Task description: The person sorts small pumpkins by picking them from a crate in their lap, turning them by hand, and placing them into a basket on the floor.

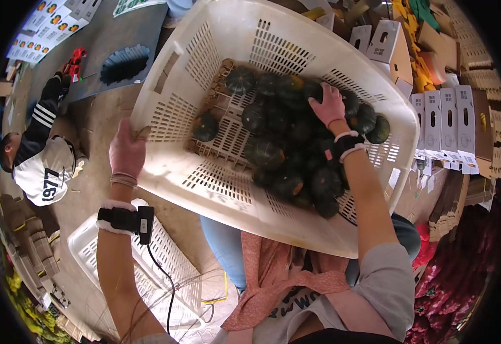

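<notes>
While the left hand (128, 150) grips the plastic crate (227, 20), likely steadying it, the right hand (329, 106) spreads unclenched fingers over kabocha squashes (264, 152) inside.

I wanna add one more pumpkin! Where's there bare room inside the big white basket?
There's bare slatted floor in the basket, between the lone pumpkin on the left and the big pile. It's crowded from the middle rightward, where the right hand rests on that pile.
</notes>
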Available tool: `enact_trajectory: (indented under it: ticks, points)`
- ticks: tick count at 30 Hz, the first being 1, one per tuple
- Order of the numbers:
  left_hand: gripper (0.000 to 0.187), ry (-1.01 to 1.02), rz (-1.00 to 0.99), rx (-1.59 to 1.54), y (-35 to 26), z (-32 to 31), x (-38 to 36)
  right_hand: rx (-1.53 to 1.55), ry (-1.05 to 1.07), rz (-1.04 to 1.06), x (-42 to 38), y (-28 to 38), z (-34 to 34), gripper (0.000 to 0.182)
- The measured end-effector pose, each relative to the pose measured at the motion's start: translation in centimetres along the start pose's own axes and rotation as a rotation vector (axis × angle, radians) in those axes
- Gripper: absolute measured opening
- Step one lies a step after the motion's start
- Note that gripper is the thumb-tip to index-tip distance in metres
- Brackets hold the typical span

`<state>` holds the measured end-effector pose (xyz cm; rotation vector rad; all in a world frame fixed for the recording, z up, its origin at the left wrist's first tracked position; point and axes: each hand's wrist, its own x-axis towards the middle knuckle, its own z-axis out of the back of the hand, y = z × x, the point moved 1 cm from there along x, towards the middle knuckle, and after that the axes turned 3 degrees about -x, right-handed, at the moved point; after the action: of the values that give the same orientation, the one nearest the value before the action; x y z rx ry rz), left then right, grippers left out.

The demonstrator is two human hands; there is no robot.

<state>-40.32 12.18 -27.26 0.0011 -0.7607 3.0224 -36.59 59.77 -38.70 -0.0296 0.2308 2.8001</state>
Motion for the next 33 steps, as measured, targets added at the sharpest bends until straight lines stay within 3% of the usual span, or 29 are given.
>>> enact_trajectory:
  ticks: [1, 5, 6, 9, 10, 11, 13, 14, 15, 16, 17, 19, 20, 23, 25, 26, 27, 29, 30, 33]
  points:
    - [0.032, -0.005, 0.006, 0.013, -0.2, 0.0, 0.0, -0.035, 0.071, 0.045, 0.9, 0.6, 0.9, 0.067]
    - [0.032, 0.032, 0.021, -0.08, -0.7, 0.2, -0.1, 0.001, 0.578, -0.135, 5.1, 2.8, 2.6, 0.081]
    - [0.032, 0.035, 0.013, -0.101, -0.6, 0.1, 0.0, 0.04, 0.54, -0.092, 6.1, 1.6, 0.4, 0.089]
    - [0.032, 0.037, 0.014, -0.093, -0.5, 0.3, 0.1, 0.528, 0.571, 0.002, 4.6, 2.2, -5.5, 0.093]
    - [0.032, 0.036, 0.022, -0.083, -0.4, 0.1, 0.0, 0.625, 0.49, 0.129, 4.4, 3.8, -6.5, 0.09]
    - [0.032, 0.021, 0.015, -0.094, -0.2, -0.1, -0.2, 0.419, 0.46, 0.241, 4.2, 4.9, -7.4, 0.091]
    - [0.032, 0.0, -0.021, -0.104, 0.1, -0.2, -0.2, 0.486, 0.487, 0.406, 3.3, 9.0, -6.9, 0.095]
    - [0.032, 0.01, -0.013, -0.086, -0.1, 0.0, -0.1, 0.518, 0.454, 0.523, 2.8, 10.3, -8.9, 0.089]
    - [0.033, 0.015, -0.006, -0.071, -0.4, 0.2, -0.1, 0.549, 0.629, 0.64, 2.3, 12.1, -8.0, 0.077]
    - [0.033, 0.022, 0.003, -0.059, -0.8, 0.3, -0.1, 0.604, 1.005, 0.641, 1.8, 14.7, -4.7, 0.062]
    - [0.032, 0.027, 0.006, -0.072, -1.1, 0.4, -0.1, 0.867, 1.132, 0.671, 1.7, 15.2, -6.2, 0.05]
    - [0.032, 0.048, 0.014, -0.096, -1.6, 0.6, -0.1, 1.228, 1.032, 0.254, 3.2, 16.3, -7.1, 0.036]
    - [0.032, 0.068, 0.043, -0.096, -1.8, 0.7, -0.1, 1.042, 0.538, 0.32, 4.6, 16.5, -7.0, 0.043]
    - [0.034, 0.091, 0.074, -0.097, -1.5, 0.8, 0.0, 0.688, 0.321, -0.289, 8.7, 17.1, -10.1, 0.06]
    - [0.035, 0.062, 0.043, -0.109, -0.6, 0.4, -0.2, 0.89, 0.35, -0.462, 9.5, 18.4, -12.6, 0.088]
    - [0.035, 0.084, 0.088, -0.106, -0.6, 0.5, -0.2, 0.969, 0.385, -0.564, 9.6, 19.3, -13.4, 0.092]
    - [0.035, 0.076, 0.085, -0.116, -0.7, 0.4, -0.2, 0.928, 0.339, -0.663, 9.2, 20.2, -13.0, 0.092]
    - [0.034, 0.063, 0.082, -0.132, -0.9, 0.4, -0.2, 1.096, 0.516, -0.86, 8.8, 20.8, -13.3, 0.088]
    - [0.032, 0.098, 0.151, -0.167, -1.3, 0.6, -0.2, 1.094, 0.463, -0.846, 8.6, 21.1, -13.5, 0.085]
    - [0.031, 0.083, 0.109, -0.138, -1.4, 0.5, -0.2, 1.096, 0.304, -0.797, 7.8, 22.6, -13.5, 0.077]
